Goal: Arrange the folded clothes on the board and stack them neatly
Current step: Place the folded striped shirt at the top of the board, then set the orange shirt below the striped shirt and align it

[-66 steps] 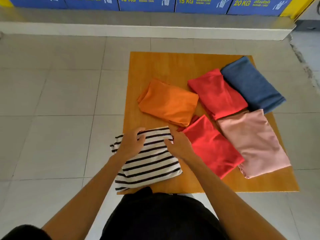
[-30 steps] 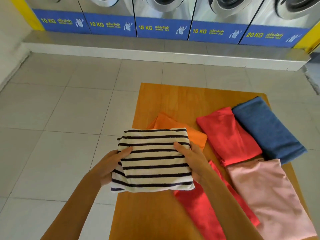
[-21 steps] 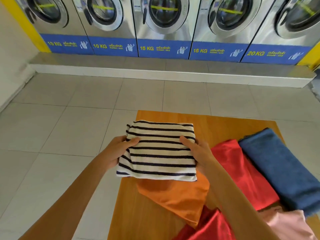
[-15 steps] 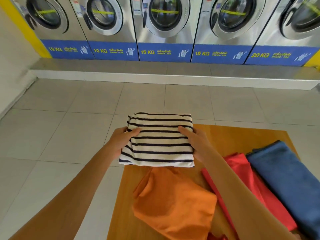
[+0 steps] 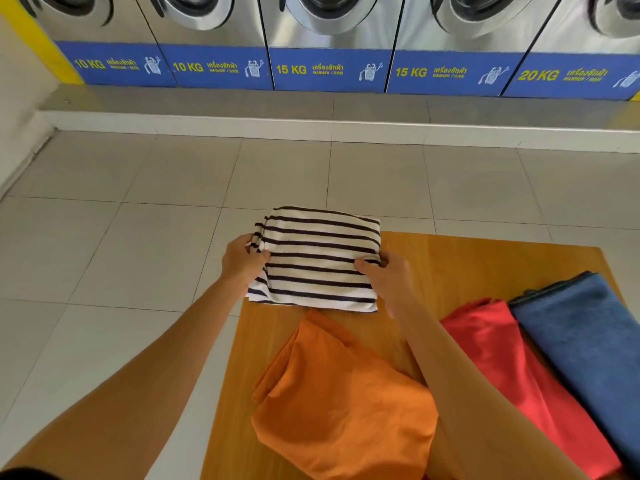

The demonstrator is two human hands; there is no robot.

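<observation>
A folded white garment with dark stripes (image 5: 318,258) is at the far left corner of the wooden board (image 5: 485,265), its far edge reaching past the board's rim. My left hand (image 5: 242,261) grips its left side and my right hand (image 5: 388,278) grips its right side. Closer to me on the board lies a folded orange garment (image 5: 343,403). A folded red garment (image 5: 502,368) and a folded blue garment (image 5: 588,351) lie to the right, side by side. My right forearm covers part of the red one.
The board lies on a pale tiled floor (image 5: 138,237). A raised step (image 5: 311,112) runs along the back, with a row of steel washing machines (image 5: 329,32) on it. A wall (image 5: 17,116) closes the left side.
Both hands lifted the striped garment from the board's near left corner and carried it over the orange one to the far left corner. The view followed, dropping the pink and second red garments out of frame.
</observation>
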